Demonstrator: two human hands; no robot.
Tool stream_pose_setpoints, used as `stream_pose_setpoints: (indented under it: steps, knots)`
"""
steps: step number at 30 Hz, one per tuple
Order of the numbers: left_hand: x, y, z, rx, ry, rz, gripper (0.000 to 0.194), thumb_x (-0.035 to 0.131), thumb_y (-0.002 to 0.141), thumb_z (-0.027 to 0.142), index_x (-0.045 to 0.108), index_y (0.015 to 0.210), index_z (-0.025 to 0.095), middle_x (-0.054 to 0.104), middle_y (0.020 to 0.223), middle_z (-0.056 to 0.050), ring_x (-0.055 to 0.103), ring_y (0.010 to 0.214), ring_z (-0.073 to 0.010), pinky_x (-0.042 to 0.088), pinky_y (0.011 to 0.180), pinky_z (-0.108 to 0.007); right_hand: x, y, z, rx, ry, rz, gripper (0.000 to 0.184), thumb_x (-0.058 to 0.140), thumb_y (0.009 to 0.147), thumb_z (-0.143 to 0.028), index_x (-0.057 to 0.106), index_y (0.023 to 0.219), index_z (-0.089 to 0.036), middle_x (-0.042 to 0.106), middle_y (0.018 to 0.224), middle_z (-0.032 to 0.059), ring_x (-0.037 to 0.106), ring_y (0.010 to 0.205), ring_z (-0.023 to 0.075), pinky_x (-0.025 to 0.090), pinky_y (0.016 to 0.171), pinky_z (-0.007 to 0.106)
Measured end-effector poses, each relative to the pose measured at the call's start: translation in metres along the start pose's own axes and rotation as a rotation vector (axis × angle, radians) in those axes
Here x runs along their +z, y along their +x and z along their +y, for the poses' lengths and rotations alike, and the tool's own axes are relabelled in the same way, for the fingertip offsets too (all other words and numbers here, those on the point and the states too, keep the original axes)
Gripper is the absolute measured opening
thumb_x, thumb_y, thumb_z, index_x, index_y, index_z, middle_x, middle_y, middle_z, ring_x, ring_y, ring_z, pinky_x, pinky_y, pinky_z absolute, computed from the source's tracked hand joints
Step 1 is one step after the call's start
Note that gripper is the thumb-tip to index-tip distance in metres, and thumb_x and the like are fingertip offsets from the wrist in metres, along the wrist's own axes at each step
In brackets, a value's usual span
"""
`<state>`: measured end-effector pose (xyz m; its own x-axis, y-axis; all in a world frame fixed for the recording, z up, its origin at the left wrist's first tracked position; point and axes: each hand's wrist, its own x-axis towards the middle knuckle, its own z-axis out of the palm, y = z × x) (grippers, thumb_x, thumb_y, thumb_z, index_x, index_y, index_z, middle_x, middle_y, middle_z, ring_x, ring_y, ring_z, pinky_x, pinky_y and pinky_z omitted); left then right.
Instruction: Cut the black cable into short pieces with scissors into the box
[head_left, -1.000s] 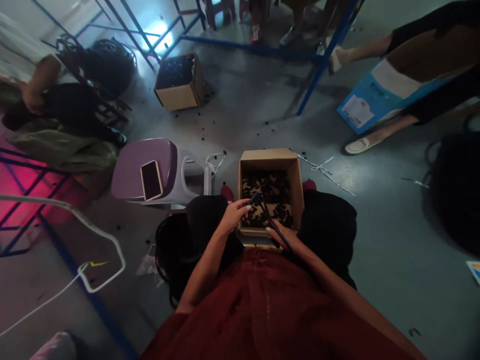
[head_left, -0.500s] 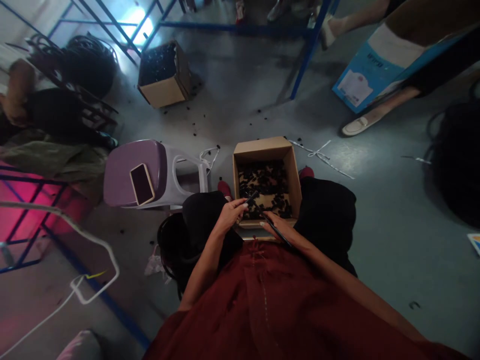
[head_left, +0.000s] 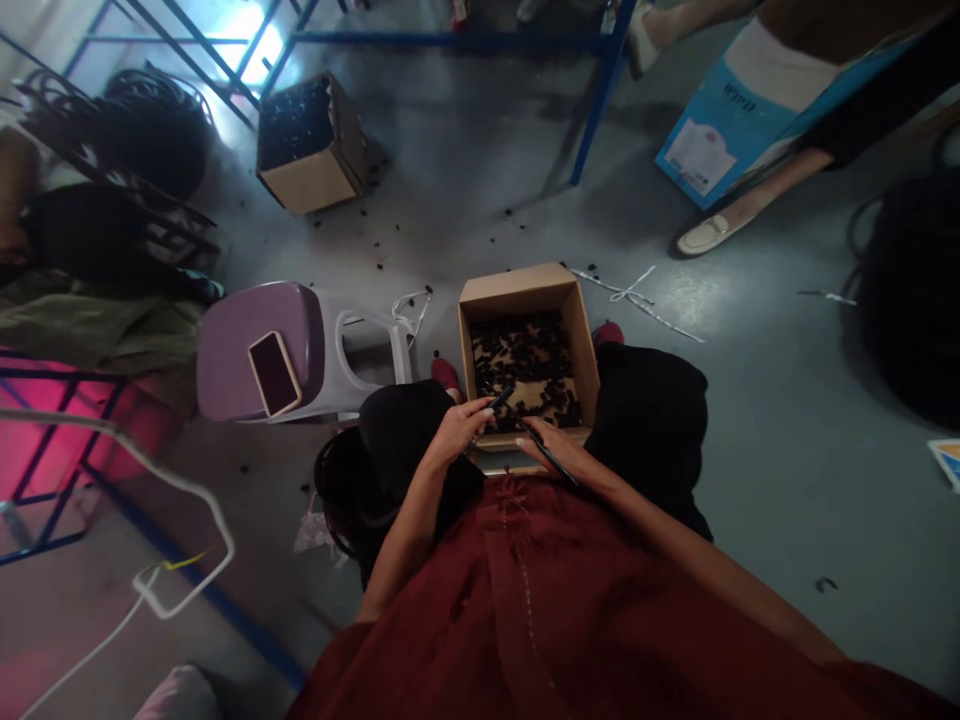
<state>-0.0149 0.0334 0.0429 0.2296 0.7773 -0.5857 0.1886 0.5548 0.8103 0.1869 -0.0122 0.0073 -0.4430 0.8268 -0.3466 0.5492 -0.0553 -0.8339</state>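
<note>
An open cardboard box (head_left: 590, 365) stands between my knees, with many small black pieces (head_left: 517, 345) scattered over its bottom. Above its near left part, my left hand (head_left: 459, 430) is closed on a short dark rod-like piece (head_left: 501, 397) that points up and right. Beside it, my right hand (head_left: 559, 447) is closed round a slim black stick-like tool (head_left: 551, 458). The tool's near end lies along my wrist, and its far tip comes close to the piece in my left hand. Whether the two touch, I cannot tell.
To the left, a phone (head_left: 274, 374) lies on a purple-topped stool (head_left: 225, 350). Another cardboard box (head_left: 311, 185) with dark contents stands further off. A blue carton (head_left: 712, 130) is beside a person's leg. White cord (head_left: 634, 295) and small black bits lie on the floor.
The view has shifted slightly, so the stool and boxes sit a little further left. Both hands keep nearly the same pose, still holding the dark piece and the tool.
</note>
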Motion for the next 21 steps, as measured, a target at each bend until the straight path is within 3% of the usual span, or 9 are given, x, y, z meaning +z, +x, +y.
stream_pose_setpoints:
  steps: [12,21]
  knots:
    - [0.006,0.016,-0.042,-0.045,-0.024,-0.054,0.049,0.058,0.072,0.037,0.058,0.113,0.009,0.061,0.073,-0.004,0.041,0.05,-0.0048,0.03,0.045,-0.017,0.019,0.0,0.024,0.126,-0.002,-0.002,0.031,0.047,0.079,-0.023,0.05,0.109,-0.016,0.06,0.098,0.0087,0.055,0.088,0.0184,0.038,0.075,0.026]
    - [0.003,0.023,-0.048,-0.043,-0.025,-0.075,0.047,0.058,0.073,0.035,0.058,0.113,0.01,0.061,0.074,-0.003,0.043,0.05,-0.0042,0.033,0.045,-0.017,0.021,0.003,0.033,0.123,-0.054,0.018,0.024,0.045,0.075,-0.018,0.053,0.099,-0.016,0.06,0.085,0.0064,0.052,0.074,0.0152,0.034,0.066,0.022]
